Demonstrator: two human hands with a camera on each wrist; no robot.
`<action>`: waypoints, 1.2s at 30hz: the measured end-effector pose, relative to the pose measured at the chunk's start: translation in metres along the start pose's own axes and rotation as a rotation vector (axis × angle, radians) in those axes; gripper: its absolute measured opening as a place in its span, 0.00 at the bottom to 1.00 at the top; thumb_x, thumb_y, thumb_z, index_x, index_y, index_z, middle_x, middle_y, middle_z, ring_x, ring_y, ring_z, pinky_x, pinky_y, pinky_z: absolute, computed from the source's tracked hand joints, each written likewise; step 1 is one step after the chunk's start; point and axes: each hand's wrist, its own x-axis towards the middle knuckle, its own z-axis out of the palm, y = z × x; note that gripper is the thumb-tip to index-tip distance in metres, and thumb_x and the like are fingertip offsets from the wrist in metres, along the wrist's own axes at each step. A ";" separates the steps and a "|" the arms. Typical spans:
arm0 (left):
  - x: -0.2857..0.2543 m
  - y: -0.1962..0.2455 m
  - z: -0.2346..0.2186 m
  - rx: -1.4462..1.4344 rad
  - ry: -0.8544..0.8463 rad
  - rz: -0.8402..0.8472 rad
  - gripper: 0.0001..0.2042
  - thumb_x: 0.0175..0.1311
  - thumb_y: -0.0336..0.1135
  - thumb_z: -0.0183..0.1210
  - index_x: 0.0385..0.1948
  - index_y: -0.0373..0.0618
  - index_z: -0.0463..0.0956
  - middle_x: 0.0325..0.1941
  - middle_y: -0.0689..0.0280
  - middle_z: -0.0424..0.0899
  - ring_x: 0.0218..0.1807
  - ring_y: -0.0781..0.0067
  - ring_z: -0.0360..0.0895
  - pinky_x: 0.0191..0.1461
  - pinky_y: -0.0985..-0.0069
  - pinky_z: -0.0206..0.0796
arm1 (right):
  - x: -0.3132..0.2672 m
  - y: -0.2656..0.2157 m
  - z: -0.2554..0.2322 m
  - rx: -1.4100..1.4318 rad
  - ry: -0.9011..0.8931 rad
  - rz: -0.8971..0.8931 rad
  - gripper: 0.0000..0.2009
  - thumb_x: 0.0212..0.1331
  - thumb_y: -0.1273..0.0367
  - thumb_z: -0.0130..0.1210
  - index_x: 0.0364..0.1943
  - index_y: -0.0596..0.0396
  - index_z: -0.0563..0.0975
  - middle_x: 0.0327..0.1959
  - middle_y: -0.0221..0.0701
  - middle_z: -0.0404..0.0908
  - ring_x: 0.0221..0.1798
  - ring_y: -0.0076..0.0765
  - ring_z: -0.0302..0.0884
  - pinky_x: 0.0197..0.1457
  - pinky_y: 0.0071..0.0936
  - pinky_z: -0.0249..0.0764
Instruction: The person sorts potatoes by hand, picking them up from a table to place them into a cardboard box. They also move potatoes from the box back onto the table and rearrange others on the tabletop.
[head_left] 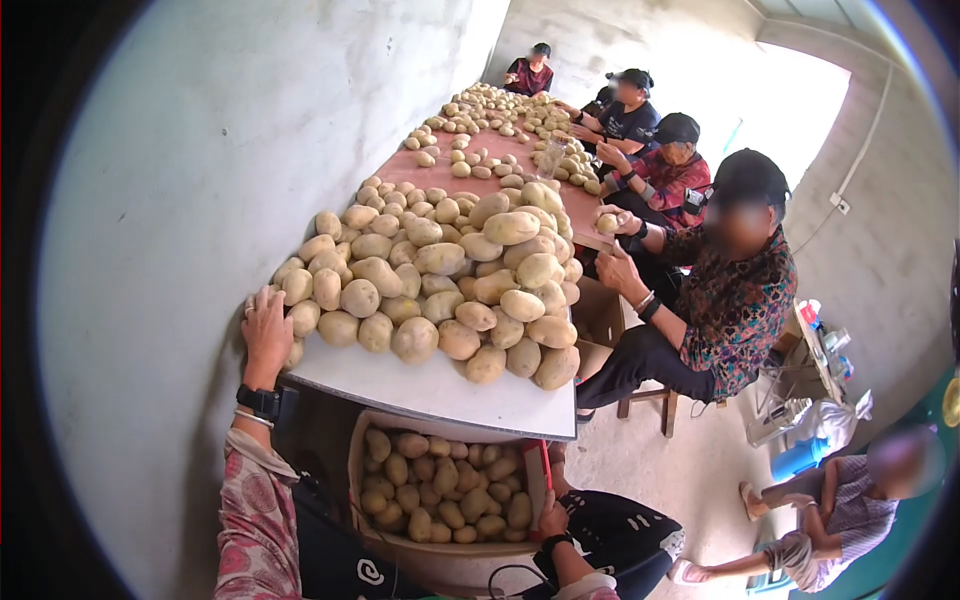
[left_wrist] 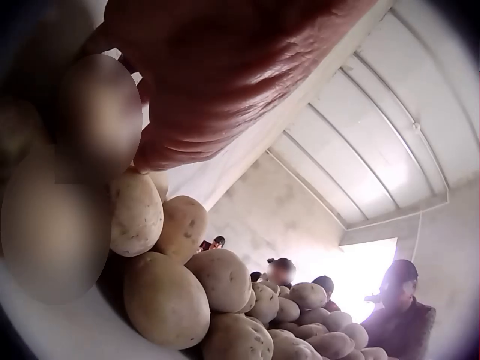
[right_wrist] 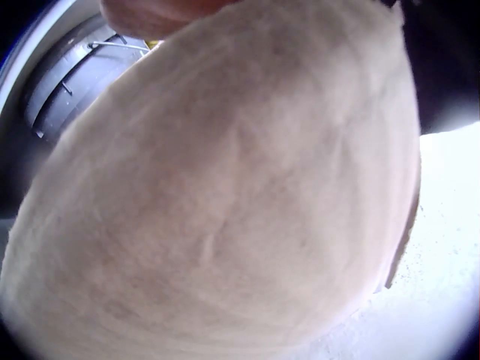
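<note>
Fingers extended, my left hand [head_left: 267, 335] lies against the left edge of a heap of potatoes [head_left: 415, 340] on the white tabletop [head_left: 440, 385], beside the wall. In the left wrist view the hand [left_wrist: 217, 82] looms above blurred near potatoes and a sharper potato [left_wrist: 166, 300]. Below the table's near edge, my right hand [head_left: 553, 515] grips the right side of a cardboard box [head_left: 357, 460] with potatoes inside. The right wrist view is filled mostly by the near part of that hand [right_wrist: 225, 187]; its fingertips are largely hidden.
More potatoes [head_left: 480, 110] spread over the reddish far tabletop [head_left: 465, 150]. Several people sit along the table's right side, the nearest person [head_left: 740, 290] holding a potato. Another person [head_left: 830, 520] sits at lower right, near a blue bottle [head_left: 798, 458]. A wall [head_left: 200, 180] borders the left.
</note>
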 end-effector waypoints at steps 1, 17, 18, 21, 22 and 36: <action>-0.002 0.000 0.000 -0.007 0.019 0.014 0.21 0.50 0.30 0.58 0.49 0.43 0.66 0.60 0.49 0.59 0.61 0.49 0.59 0.57 0.57 0.59 | 0.001 0.002 0.002 0.015 0.010 -0.005 0.37 0.59 0.41 0.26 0.32 0.63 0.77 0.34 0.56 0.76 0.44 0.62 0.72 0.48 0.49 0.66; 0.002 -0.025 0.029 -0.223 0.294 0.135 0.24 0.49 0.20 0.47 0.53 0.41 0.61 0.52 0.47 0.64 0.49 0.40 0.67 0.51 0.55 0.62 | -0.001 -0.005 0.002 0.029 0.119 -0.101 0.36 0.61 0.43 0.26 0.29 0.62 0.78 0.32 0.55 0.77 0.41 0.64 0.72 0.45 0.51 0.67; 0.005 -0.034 0.038 -0.237 0.387 0.214 0.23 0.49 0.20 0.46 0.52 0.40 0.62 0.50 0.48 0.65 0.49 0.41 0.66 0.50 0.55 0.62 | -0.003 -0.003 0.004 0.002 0.070 -0.119 0.36 0.61 0.43 0.26 0.29 0.62 0.78 0.32 0.55 0.77 0.41 0.64 0.72 0.45 0.51 0.67; 0.008 -0.033 0.037 -0.264 0.314 0.102 0.19 0.52 0.21 0.44 0.49 0.39 0.63 0.49 0.49 0.66 0.50 0.44 0.65 0.49 0.57 0.62 | 0.011 0.000 0.005 -0.037 -0.007 -0.002 0.38 0.61 0.42 0.23 0.34 0.62 0.78 0.34 0.53 0.77 0.43 0.61 0.72 0.48 0.49 0.66; 0.006 -0.032 0.038 -0.268 0.325 0.079 0.19 0.52 0.22 0.44 0.49 0.39 0.63 0.49 0.50 0.66 0.50 0.45 0.65 0.48 0.58 0.62 | 0.010 0.000 0.005 -0.041 -0.008 0.003 0.39 0.60 0.41 0.22 0.37 0.62 0.78 0.36 0.52 0.77 0.44 0.60 0.73 0.49 0.48 0.66; 0.009 -0.014 0.001 -0.155 0.527 -0.008 0.26 0.52 0.27 0.54 0.55 0.36 0.59 0.55 0.48 0.64 0.54 0.47 0.65 0.56 0.59 0.59 | -0.018 -0.037 -0.013 0.187 0.099 -0.283 0.37 0.61 0.42 0.25 0.42 0.62 0.76 0.38 0.49 0.78 0.44 0.51 0.75 0.47 0.42 0.68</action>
